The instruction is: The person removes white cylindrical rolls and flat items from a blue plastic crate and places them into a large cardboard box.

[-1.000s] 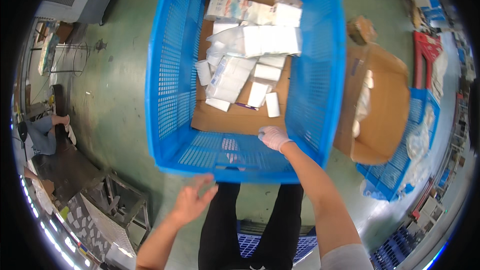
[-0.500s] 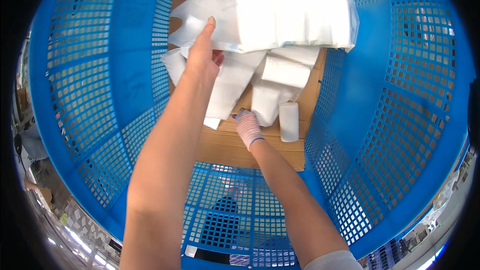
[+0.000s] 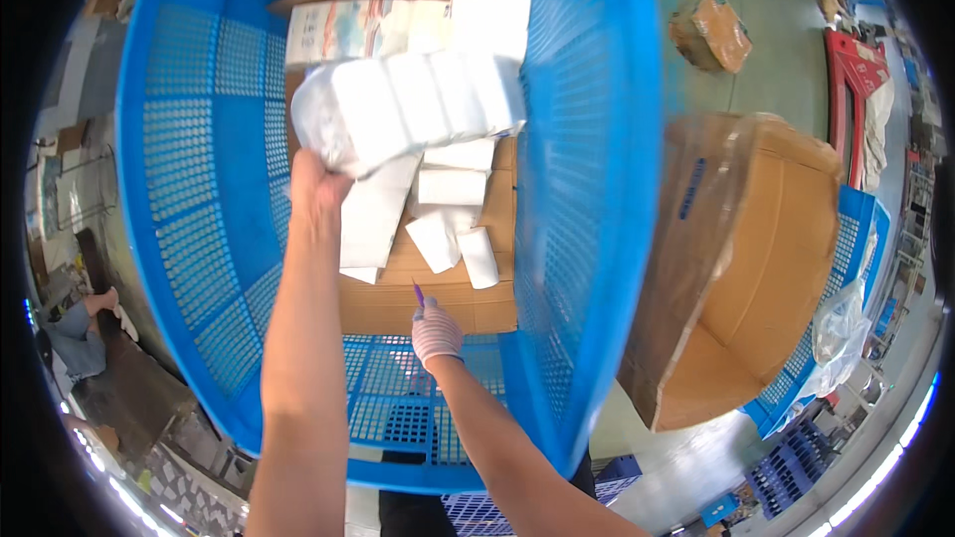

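Note:
A long clear plastic pack of white rolls [image 3: 423,104] lies across the inside of a blue basket [image 3: 224,174]. My bare left hand [image 3: 316,189] grips the pack's bunched left end, its fingers partly hidden beneath. In a striped glove, my right hand [image 3: 438,330] is closed around a small purple pointed tool [image 3: 419,294], its tip toward the far side. Several loose white rolls, including a small roll [image 3: 478,259], rest beyond the right hand on cardboard [image 3: 398,308]. A flat white sheet or wrapper [image 3: 370,219] lies beside them, partly under the pack.
At the basket's far end lies a printed pack [image 3: 370,28]. An opened cardboard box [image 3: 771,268] stands to the right, before another blue basket [image 3: 856,239]. Farther off are a taped brown parcel [image 3: 711,33] and a red metal frame [image 3: 854,80]. Another person's leg [image 3: 85,318] shows at left.
The view has swung to take in the floor at right. My left hand now holds the pack's end, bunched instead of spread flat. My right hand has drawn back from the loose rolls.

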`<state>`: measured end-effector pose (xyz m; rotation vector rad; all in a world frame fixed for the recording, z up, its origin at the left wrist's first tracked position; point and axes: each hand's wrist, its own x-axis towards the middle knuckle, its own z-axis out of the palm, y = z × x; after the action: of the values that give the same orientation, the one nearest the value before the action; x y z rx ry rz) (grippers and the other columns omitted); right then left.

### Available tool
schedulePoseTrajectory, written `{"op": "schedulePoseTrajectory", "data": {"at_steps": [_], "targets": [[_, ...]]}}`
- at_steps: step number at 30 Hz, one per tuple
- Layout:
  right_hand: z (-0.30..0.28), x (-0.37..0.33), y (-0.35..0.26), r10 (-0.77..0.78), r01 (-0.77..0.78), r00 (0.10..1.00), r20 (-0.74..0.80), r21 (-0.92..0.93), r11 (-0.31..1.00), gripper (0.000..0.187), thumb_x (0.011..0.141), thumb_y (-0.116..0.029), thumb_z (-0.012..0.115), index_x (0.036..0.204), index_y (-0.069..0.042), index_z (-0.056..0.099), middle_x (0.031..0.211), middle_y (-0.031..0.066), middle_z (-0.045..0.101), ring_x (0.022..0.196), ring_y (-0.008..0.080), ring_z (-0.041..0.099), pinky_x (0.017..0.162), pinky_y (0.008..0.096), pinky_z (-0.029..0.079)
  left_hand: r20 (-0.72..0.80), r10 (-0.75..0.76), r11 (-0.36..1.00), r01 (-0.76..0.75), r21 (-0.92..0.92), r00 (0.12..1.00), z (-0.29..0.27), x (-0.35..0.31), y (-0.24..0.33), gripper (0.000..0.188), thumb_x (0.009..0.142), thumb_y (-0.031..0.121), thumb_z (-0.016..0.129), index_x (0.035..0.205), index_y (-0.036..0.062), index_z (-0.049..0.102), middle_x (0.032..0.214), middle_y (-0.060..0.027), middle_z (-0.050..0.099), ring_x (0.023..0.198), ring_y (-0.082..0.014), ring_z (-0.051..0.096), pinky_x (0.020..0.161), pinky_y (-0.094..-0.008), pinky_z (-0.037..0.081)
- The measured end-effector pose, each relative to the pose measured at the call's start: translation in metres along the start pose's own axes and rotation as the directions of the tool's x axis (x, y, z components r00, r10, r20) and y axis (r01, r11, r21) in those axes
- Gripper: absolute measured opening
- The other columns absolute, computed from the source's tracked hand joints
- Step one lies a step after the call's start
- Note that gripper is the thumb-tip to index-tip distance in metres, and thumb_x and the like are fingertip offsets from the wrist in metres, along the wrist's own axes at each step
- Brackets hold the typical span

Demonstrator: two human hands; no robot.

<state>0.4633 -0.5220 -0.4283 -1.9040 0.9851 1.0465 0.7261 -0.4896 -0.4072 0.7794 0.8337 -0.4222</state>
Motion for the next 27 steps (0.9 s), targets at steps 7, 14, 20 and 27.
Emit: {"op": "schedulePoseTrajectory", "data": {"at_steps": [7, 14, 20, 27], "targets": [[-0.067, -0.117, 0.030, -0.260, 0.130, 0.949, 0.177, 0.532, 0.837, 0.037, 0.091, -0.032, 0.033, 0.100, -0.004, 0.056, 0.094, 0.0179, 0.060, 0.091, 0.0347, 0.055, 0.081, 0.0428, 0.041, -0.273, 0.138, 0.968, -0.188, -0.168, 0.952, 0.028, -0.204, 0.028, 0.038, 0.088, 0.009, 0.042, 0.125, 0.0061, 0.044, 0.127, -0.0141, 0.046, 0.116, -0.0291, 0.044, 0.099, -0.0501, 0.033], [-0.261, -0.242, 0.116, -0.376, 0.190, 0.927, 0.001, 0.860, 0.473, 0.021, 0.087, -0.022, 0.052, 0.098, -0.005, 0.059, 0.079, 0.0019, 0.055, 0.075, 0.0104, 0.053, 0.068, 0.0256, 0.044, 0.000, 0.180, 0.974, -0.178, -0.142, 0.984, -0.076, -0.417, 0.070, 0.048, 0.088, 0.015, 0.044, 0.133, 0.0020, 0.032, 0.136, -0.0176, 0.035, 0.125, -0.0329, 0.034, 0.101, -0.0572, 0.027], [-0.427, -0.207, 0.179, 0.092, 0.061, 0.990, -0.110, 0.902, 0.428, 0.014, 0.081, -0.021, 0.061, 0.086, -0.008, 0.060, 0.059, -0.0035, 0.047, 0.047, 0.0053, 0.041, 0.043, 0.0190, 0.033, -0.321, 0.033, 0.981, 0.031, 0.193, 0.946, -0.073, -0.481, 0.002, 0.049, 0.087, 0.016, 0.045, 0.132, 0.0019, 0.033, 0.134, -0.0172, 0.037, 0.123, -0.0322, 0.036, 0.100, -0.0554, 0.029], [-0.386, -0.156, 0.233, -0.059, 0.165, 0.975, -0.214, 0.522, 0.837, 0.019, 0.082, -0.018, 0.056, 0.097, -0.007, 0.059, 0.072, 0.0024, 0.057, 0.057, 0.0146, 0.051, 0.056, 0.0251, 0.045, -0.235, -0.089, 0.896, 0.181, 0.405, 0.968, -0.067, -0.483, -0.039, 0.050, 0.085, 0.017, 0.047, 0.131, 0.0017, 0.035, 0.132, -0.0167, 0.039, 0.121, -0.0315, 0.039, 0.099, -0.0534, 0.031]]}}
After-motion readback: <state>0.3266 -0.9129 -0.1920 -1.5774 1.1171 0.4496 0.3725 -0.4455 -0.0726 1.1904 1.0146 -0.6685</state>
